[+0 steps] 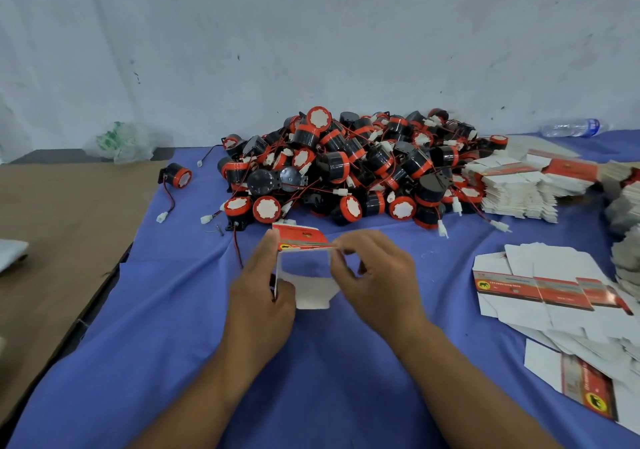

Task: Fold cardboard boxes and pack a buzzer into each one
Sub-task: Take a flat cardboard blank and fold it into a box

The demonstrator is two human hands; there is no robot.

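A half-opened white cardboard box point(306, 286) with a red printed band hangs over the blue cloth point(173, 327) just before the heap of buzzers point(346, 164), its left side gripped by the curled left hand point(263, 296), its upper right edge pinched by the right hand point(374, 275).

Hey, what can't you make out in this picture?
Head view only.
1. Box print: blurred, too small to read.
2. Left hand: palm side hidden by its own back.
3. Flat boxes: cut off by the right edge.
4. Bottle label: too small, blurred.
5. Lower buzzers: buried under the pile.
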